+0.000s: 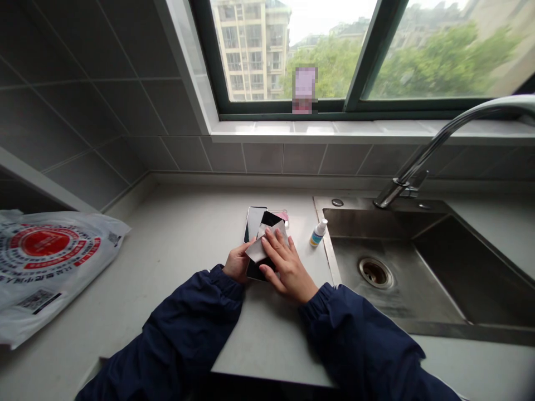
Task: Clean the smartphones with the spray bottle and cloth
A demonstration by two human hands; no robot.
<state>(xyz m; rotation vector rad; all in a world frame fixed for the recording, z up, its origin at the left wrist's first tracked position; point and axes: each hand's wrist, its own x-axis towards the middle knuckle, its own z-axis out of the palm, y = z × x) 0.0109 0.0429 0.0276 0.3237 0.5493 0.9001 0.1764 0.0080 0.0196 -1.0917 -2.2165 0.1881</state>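
A black phone (271,219) lies on the pale counter (184,245), its lower end gripped by my left hand (237,263). My right hand (288,266) lies flat on a small grey cloth (258,249) and presses it onto the phone's screen, fingers stretched out together. A second phone (253,221) with a shiny dark screen lies just left of the first one. Behind them shows a bit of something pink (284,214). A small white spray bottle (318,232) with a blue and yellow label stands to the right of my right hand, at the sink's edge.
A steel sink (422,262) with a drain fills the right side, and a curved tap (434,145) arches over it. A white plastic bag with red print (45,262) lies at the far left. Grey tiled walls and a window sill (334,129) bound the counter.
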